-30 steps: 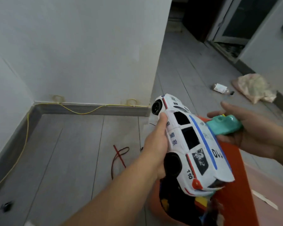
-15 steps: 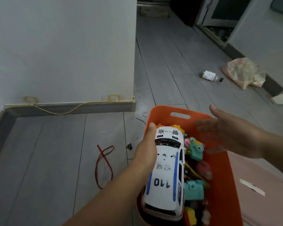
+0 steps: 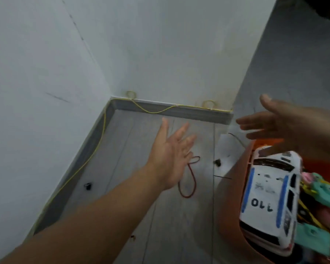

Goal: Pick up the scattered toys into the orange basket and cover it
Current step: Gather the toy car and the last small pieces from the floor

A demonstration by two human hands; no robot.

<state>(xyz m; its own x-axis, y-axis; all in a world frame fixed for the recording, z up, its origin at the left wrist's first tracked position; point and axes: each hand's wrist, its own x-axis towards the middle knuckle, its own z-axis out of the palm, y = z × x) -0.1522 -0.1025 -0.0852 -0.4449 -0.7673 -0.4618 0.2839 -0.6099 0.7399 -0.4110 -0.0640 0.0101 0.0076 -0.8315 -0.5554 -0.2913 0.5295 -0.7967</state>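
Now both your hands are spread and empty, left hand over the floor, right hand above the orange basket. Its police car rides high (roof up), so the cover may not seat.

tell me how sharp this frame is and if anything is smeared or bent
Head view: motion blur smears both open hands, the left hand and the right hand, and the police car in the orange basket; the wide-angle lens bows the skirting board; lighting is soft, without glare.
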